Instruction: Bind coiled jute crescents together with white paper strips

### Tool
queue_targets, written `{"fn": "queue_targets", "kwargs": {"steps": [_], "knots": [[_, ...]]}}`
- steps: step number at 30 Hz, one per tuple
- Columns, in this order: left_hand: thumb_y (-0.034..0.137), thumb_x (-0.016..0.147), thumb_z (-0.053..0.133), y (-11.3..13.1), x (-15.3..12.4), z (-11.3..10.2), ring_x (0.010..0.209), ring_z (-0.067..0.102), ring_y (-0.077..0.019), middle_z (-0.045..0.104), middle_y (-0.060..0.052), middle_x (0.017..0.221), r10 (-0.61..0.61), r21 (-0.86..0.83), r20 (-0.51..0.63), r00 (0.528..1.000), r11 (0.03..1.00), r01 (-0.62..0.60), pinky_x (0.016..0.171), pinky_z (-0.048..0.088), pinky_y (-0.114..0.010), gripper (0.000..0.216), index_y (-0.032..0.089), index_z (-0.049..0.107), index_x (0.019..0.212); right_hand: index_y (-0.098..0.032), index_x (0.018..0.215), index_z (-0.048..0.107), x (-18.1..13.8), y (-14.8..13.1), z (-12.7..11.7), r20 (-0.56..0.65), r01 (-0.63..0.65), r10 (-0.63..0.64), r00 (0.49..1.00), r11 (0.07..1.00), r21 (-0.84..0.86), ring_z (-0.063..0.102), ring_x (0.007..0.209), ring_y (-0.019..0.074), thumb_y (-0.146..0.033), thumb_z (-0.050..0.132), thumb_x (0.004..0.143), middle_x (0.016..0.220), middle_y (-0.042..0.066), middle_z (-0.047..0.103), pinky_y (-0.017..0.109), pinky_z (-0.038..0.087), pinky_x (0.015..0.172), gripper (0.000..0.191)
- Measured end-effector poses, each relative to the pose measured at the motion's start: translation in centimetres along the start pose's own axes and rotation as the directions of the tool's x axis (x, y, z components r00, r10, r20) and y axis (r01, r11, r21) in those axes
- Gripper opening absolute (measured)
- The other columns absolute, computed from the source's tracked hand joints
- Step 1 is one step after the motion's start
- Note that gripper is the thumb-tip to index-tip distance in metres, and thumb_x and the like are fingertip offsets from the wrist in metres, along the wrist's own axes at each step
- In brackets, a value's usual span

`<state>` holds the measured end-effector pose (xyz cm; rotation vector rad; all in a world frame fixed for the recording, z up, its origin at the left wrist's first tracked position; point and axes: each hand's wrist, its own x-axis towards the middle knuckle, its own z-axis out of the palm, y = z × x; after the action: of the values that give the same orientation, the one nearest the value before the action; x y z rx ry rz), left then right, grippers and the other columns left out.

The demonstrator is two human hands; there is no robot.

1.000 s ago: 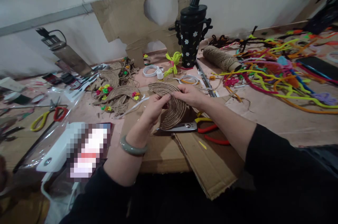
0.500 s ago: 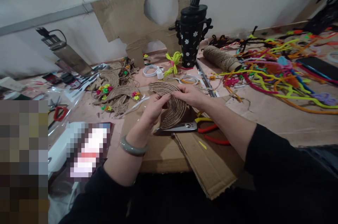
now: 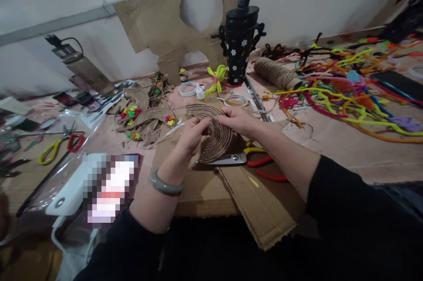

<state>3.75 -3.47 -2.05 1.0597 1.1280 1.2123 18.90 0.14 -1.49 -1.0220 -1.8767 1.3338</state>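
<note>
Both hands hold a curved piece made of rows of brown twine [image 3: 216,143], raised just above the cardboard. My left hand [image 3: 192,136] pinches its inner edge from the left, with thumb and fingers closed. From the right, my right hand [image 3: 237,121] is closed on the upper part, its fingertips meeting the left thumb. Right below the piece lie scissors [image 3: 237,159] with red and yellow handles, partly covered by it. Sheets of brown cardboard [image 3: 205,197] lie beneath, one strip sticking out over the table's front edge.
Finished-looking twine arcs with bright flowers [image 3: 152,117] lie at the left. Behind stand a black flowered cup [image 3: 239,51] and a grey bottle [image 3: 87,69]. A twine spool [image 3: 276,73] and colourful fuzzy stems [image 3: 346,95] spread rightward. More scissors [image 3: 62,144] and a phone [image 3: 110,192] lie left.
</note>
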Motion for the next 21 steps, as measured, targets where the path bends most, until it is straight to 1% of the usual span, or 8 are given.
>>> {"fn": "queue_targets", "kwargs": {"steps": [3,8,12,17,21], "knots": [[0.029,0.065,0.068,0.03,0.00,0.03,0.048,0.044,-0.0066,0.053,0.001,0.052,-0.002,-0.005,-0.001,1.000,1.000,0.002,0.048,0.034,-0.020,0.021,0.013,0.058,0.056,-0.018,0.066,0.044,-0.04,-0.09,0.03,0.008,-0.003,0.002,1.000,1.000,0.015,0.034,0.052,0.0074,-0.033,0.050,0.078,0.058,-0.005,0.040,0.023,0.022,0.048,0.021],[0.032,0.065,0.069,0.00,0.03,0.08,0.048,0.044,-0.0063,0.053,0.001,0.052,-0.021,-0.042,-0.021,1.000,0.999,0.020,0.048,0.035,-0.020,0.023,0.013,0.058,0.058,-0.017,0.066,0.044,-0.07,-0.29,-0.03,0.014,-0.008,0.008,1.000,1.000,0.007,0.032,0.052,0.0069,-0.030,0.049,0.079,0.057,-0.005,0.037,0.022,0.022,0.047,0.019],[0.033,0.065,0.070,0.04,0.06,0.11,0.046,0.043,-0.0059,0.052,0.002,0.051,-0.001,-0.083,-0.046,0.999,0.997,-0.003,0.048,0.035,-0.020,0.025,0.013,0.057,0.058,-0.017,0.068,0.046,-0.06,-0.20,-0.04,0.020,-0.014,0.014,1.000,1.000,-0.004,0.036,0.053,0.0077,-0.029,0.049,0.080,0.059,-0.004,0.041,0.022,0.023,0.048,0.017],[0.031,0.065,0.070,0.05,0.09,0.13,0.049,0.047,-0.0062,0.057,0.001,0.056,-0.005,-0.104,-0.046,0.999,0.995,0.000,0.049,0.036,-0.019,0.021,0.013,0.060,0.062,-0.017,0.069,0.048,-0.02,-0.07,0.03,0.028,-0.025,0.024,0.999,1.000,0.005,0.039,0.055,0.0084,-0.029,0.050,0.079,0.061,-0.003,0.045,0.023,0.027,0.049,0.016],[0.029,0.066,0.070,-0.01,0.09,0.08,0.049,0.049,-0.0074,0.058,0.000,0.057,-0.017,-0.103,-0.054,0.998,0.995,0.012,0.049,0.037,-0.020,0.019,0.013,0.060,0.062,-0.016,0.070,0.049,-0.01,-0.03,0.00,0.034,-0.023,0.022,0.999,1.000,0.017,0.040,0.057,0.0089,-0.029,0.050,0.079,0.062,-0.003,0.046,0.022,0.029,0.050,0.016]]}}
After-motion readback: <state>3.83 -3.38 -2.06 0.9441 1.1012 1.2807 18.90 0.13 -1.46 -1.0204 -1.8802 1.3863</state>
